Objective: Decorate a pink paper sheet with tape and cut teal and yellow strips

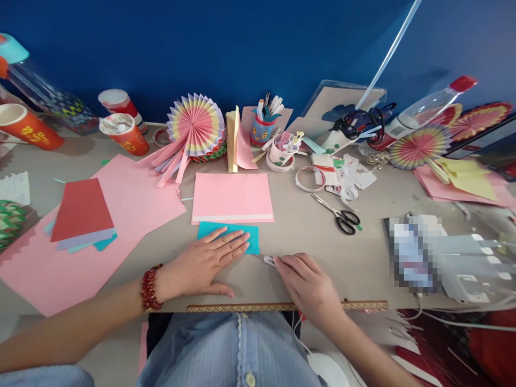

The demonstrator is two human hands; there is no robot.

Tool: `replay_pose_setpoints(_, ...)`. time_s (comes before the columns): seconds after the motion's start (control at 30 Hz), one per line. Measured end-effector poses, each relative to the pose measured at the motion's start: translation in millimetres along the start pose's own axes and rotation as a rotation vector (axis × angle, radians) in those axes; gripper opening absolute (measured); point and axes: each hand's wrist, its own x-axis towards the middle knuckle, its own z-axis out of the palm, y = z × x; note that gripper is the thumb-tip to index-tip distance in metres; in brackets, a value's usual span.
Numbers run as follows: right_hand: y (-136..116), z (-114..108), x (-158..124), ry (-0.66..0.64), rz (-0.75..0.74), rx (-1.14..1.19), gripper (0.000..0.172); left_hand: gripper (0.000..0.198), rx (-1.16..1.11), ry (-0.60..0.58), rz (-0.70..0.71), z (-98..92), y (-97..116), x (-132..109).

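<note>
No word, brand or number can be read. The tilted red paper cup (32,128) at far left bears a yellow emblem — its shape is too unclear to make out as lettering. A similar yellow mark, equally illegible, sits on the red paper cup (131,138) with white contents. Green printed spots show on the small white paper cup (279,157) and on the white cup (335,141) holding scissors. The red-capped plastic bottle (429,107) carries a label too small to read, and the phone screen (413,252) is pixelated — nothing legible there.
</note>
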Motion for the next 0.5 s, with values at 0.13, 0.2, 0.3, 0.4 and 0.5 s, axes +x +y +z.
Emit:
replay_pose_setpoints(0.13, -1.9, 1.0, 0.0, 0.003, 0.004, -0.001, 0.025, 0.094, 0.023, -0.01, -0.004, 6.0, -0.8, -1.1)
replay_pose_setpoints(0.2, -3.9, 2.1, 0.6, 0.002, 0.012, -0.005, 0.025, 0.095, 0.03, -0.009, -0.003, 6.1, -0.6, -1.0)
replay_pose_setpoints(0.3, -7.3, 4.0, 2.5, 0.003, 0.015, -0.017, 0.025, 0.095, 0.029, -0.006, 0.0, 5.0, -0.2, -1.1)
replay_pose_setpoints(0.4, -11.1, 6.5, 5.4, 0.01, 0.008, -0.009, 0.025, 0.096, 0.032, -0.006, 0.0, 4.6, 0.2, -1.3)
replay_pose_setpoints(0.5, -15.0, 9.7, 8.3, 0.015, 0.009, -0.003, 0.025, 0.097, 0.042, -0.01, -0.004, 5.6, 0.8, -0.9)
